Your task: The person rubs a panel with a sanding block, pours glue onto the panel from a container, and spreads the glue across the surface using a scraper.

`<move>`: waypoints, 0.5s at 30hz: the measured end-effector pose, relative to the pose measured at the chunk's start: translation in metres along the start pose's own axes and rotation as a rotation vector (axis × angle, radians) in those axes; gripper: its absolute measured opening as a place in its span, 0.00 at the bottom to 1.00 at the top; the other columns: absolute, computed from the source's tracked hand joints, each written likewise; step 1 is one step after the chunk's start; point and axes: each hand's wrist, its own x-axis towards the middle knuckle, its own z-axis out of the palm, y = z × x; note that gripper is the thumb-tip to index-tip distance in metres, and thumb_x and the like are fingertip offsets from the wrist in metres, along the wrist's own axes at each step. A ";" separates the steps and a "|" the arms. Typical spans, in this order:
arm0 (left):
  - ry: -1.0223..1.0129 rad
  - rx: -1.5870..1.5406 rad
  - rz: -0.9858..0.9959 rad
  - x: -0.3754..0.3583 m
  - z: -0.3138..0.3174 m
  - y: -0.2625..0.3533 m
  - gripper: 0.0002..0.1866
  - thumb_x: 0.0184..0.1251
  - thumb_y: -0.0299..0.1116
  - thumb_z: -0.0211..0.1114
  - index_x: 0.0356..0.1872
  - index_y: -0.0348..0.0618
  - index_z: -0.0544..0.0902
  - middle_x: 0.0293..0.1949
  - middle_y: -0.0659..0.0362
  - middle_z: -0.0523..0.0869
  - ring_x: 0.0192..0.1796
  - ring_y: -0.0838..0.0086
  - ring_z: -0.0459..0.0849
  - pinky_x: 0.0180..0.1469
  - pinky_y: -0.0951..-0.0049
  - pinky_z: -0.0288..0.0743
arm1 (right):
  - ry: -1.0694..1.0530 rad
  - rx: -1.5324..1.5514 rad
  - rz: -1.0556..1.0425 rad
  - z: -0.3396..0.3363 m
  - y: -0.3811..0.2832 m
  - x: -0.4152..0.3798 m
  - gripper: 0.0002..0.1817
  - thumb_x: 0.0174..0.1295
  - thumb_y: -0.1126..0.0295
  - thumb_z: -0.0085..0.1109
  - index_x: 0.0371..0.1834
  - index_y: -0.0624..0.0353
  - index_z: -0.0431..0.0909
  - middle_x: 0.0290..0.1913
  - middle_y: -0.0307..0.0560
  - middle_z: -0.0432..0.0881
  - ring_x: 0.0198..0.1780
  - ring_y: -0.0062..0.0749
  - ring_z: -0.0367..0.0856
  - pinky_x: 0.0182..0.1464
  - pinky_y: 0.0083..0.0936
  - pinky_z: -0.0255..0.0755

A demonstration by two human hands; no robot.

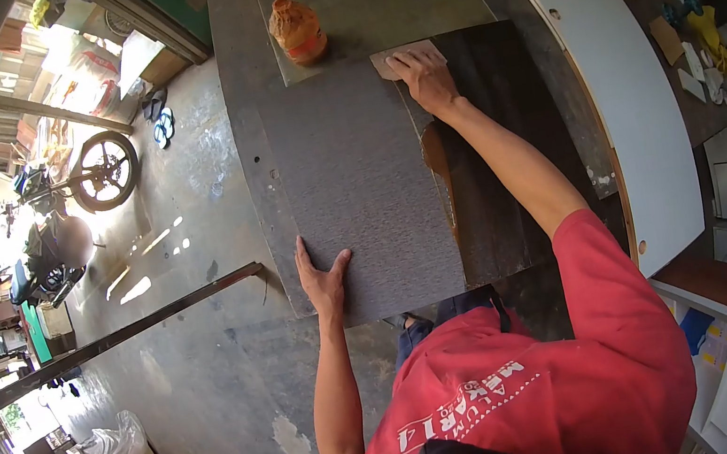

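Bracing: my left hand (324, 283), spread on the gray sheet (356, 181)
Tan piece (382, 65): under my right hand (426, 84), fingers bent, grip unclear; likely smoothing
Next stroke: needs steady bracing

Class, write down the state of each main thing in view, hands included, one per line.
Left hand: open, thumb apart, resting on the grey sheet
Right hand: fingers over the tan piece, thumb hidden
Tan piece: partly covered
Grey sheet: lying flat
Orange bottle: apparently upright; cap unclear
Motorcycle: parked
Blue slippers: unworn, on the floor
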 end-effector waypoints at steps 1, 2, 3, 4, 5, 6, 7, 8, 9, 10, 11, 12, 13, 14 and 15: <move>0.006 0.000 0.011 0.000 0.000 0.000 0.55 0.50 0.41 0.86 0.78 0.34 0.65 0.71 0.40 0.74 0.74 0.49 0.73 0.76 0.58 0.65 | -0.007 0.001 0.009 0.002 0.000 0.000 0.16 0.69 0.72 0.55 0.58 0.58 0.82 0.59 0.48 0.86 0.61 0.47 0.83 0.61 0.48 0.77; 0.011 0.001 0.022 0.000 0.000 -0.001 0.55 0.50 0.40 0.86 0.78 0.34 0.65 0.71 0.40 0.75 0.74 0.49 0.73 0.76 0.58 0.65 | -0.008 0.003 0.009 0.005 0.001 -0.001 0.16 0.69 0.72 0.55 0.58 0.58 0.82 0.59 0.48 0.86 0.61 0.47 0.83 0.61 0.48 0.77; 0.011 0.002 0.020 0.000 0.000 -0.001 0.55 0.50 0.40 0.86 0.78 0.34 0.65 0.71 0.40 0.75 0.74 0.49 0.73 0.76 0.58 0.65 | -0.002 0.011 0.012 0.008 0.001 -0.002 0.16 0.69 0.72 0.55 0.58 0.58 0.82 0.59 0.48 0.86 0.61 0.48 0.83 0.62 0.48 0.77; 0.007 -0.006 0.023 0.000 0.000 -0.001 0.55 0.50 0.40 0.86 0.78 0.35 0.65 0.71 0.40 0.75 0.74 0.49 0.73 0.76 0.58 0.65 | 0.004 0.018 0.015 0.011 0.002 -0.002 0.16 0.69 0.71 0.55 0.59 0.58 0.82 0.59 0.48 0.86 0.61 0.48 0.82 0.62 0.48 0.77; 0.003 -0.015 0.027 0.000 0.000 -0.002 0.55 0.50 0.40 0.86 0.78 0.35 0.65 0.71 0.40 0.75 0.74 0.49 0.73 0.76 0.58 0.65 | 0.004 0.018 0.014 0.011 0.002 -0.001 0.16 0.69 0.71 0.55 0.59 0.58 0.82 0.59 0.48 0.86 0.61 0.48 0.82 0.62 0.48 0.77; 0.003 -0.016 0.026 0.000 0.001 -0.003 0.55 0.50 0.40 0.86 0.78 0.35 0.65 0.71 0.40 0.75 0.74 0.49 0.73 0.76 0.58 0.65 | 0.008 0.031 0.023 0.012 0.002 0.000 0.16 0.69 0.72 0.55 0.58 0.59 0.82 0.58 0.48 0.86 0.61 0.49 0.83 0.61 0.49 0.77; 0.010 -0.015 0.033 0.000 0.002 -0.004 0.54 0.50 0.40 0.86 0.78 0.35 0.65 0.71 0.41 0.75 0.73 0.49 0.73 0.75 0.58 0.65 | 0.012 0.043 0.031 0.012 0.001 0.000 0.16 0.69 0.72 0.55 0.57 0.60 0.83 0.57 0.48 0.86 0.60 0.49 0.83 0.61 0.49 0.76; 0.017 -0.015 0.039 0.000 0.001 -0.002 0.54 0.50 0.40 0.85 0.78 0.35 0.65 0.71 0.41 0.75 0.73 0.49 0.73 0.75 0.58 0.65 | 0.011 0.043 0.031 0.009 -0.001 0.003 0.16 0.69 0.72 0.55 0.57 0.60 0.83 0.57 0.48 0.86 0.60 0.49 0.83 0.61 0.49 0.76; 0.015 -0.016 0.037 0.000 0.000 -0.001 0.54 0.50 0.40 0.85 0.78 0.35 0.65 0.71 0.41 0.75 0.73 0.49 0.73 0.75 0.58 0.65 | -0.002 0.055 0.049 0.006 -0.003 0.004 0.16 0.68 0.73 0.54 0.55 0.59 0.85 0.56 0.48 0.87 0.58 0.50 0.84 0.60 0.49 0.77; 0.016 -0.020 0.020 0.000 0.000 0.000 0.54 0.50 0.40 0.85 0.78 0.35 0.65 0.70 0.41 0.75 0.73 0.49 0.73 0.75 0.58 0.65 | -0.018 0.066 0.066 0.002 -0.004 0.004 0.15 0.67 0.74 0.54 0.53 0.58 0.86 0.54 0.48 0.88 0.56 0.51 0.85 0.60 0.48 0.77; 0.017 -0.025 0.003 -0.001 0.000 0.001 0.54 0.51 0.39 0.85 0.78 0.35 0.65 0.70 0.41 0.75 0.73 0.49 0.73 0.75 0.58 0.65 | -0.025 0.064 0.064 -0.002 -0.005 0.002 0.15 0.67 0.74 0.54 0.53 0.58 0.86 0.54 0.48 0.88 0.56 0.51 0.85 0.60 0.48 0.77; 0.012 -0.029 0.000 -0.001 0.000 0.001 0.54 0.51 0.39 0.85 0.78 0.35 0.65 0.70 0.41 0.75 0.73 0.49 0.73 0.75 0.58 0.65 | -0.063 0.117 0.088 -0.007 -0.006 -0.001 0.15 0.65 0.74 0.54 0.50 0.57 0.88 0.52 0.49 0.89 0.53 0.52 0.86 0.58 0.48 0.78; 0.022 -0.046 0.015 -0.001 0.001 0.002 0.54 0.51 0.39 0.85 0.78 0.35 0.65 0.70 0.41 0.75 0.73 0.49 0.73 0.75 0.58 0.66 | -0.098 0.168 0.108 -0.013 -0.007 -0.001 0.15 0.64 0.75 0.54 0.48 0.56 0.89 0.49 0.49 0.89 0.50 0.53 0.87 0.56 0.47 0.78; 0.032 -0.063 0.025 -0.002 0.001 0.001 0.54 0.51 0.39 0.85 0.78 0.35 0.65 0.70 0.41 0.75 0.73 0.49 0.73 0.75 0.58 0.66 | -0.103 0.164 0.106 -0.023 -0.010 -0.003 0.15 0.64 0.75 0.54 0.48 0.56 0.89 0.49 0.49 0.89 0.50 0.53 0.87 0.56 0.47 0.78; 0.027 -0.066 0.019 -0.003 0.000 0.001 0.54 0.51 0.39 0.85 0.78 0.35 0.65 0.70 0.41 0.75 0.73 0.49 0.73 0.75 0.58 0.66 | -0.182 0.153 0.121 -0.037 -0.016 -0.008 0.15 0.63 0.75 0.54 0.47 0.54 0.90 0.47 0.49 0.90 0.49 0.53 0.87 0.54 0.46 0.79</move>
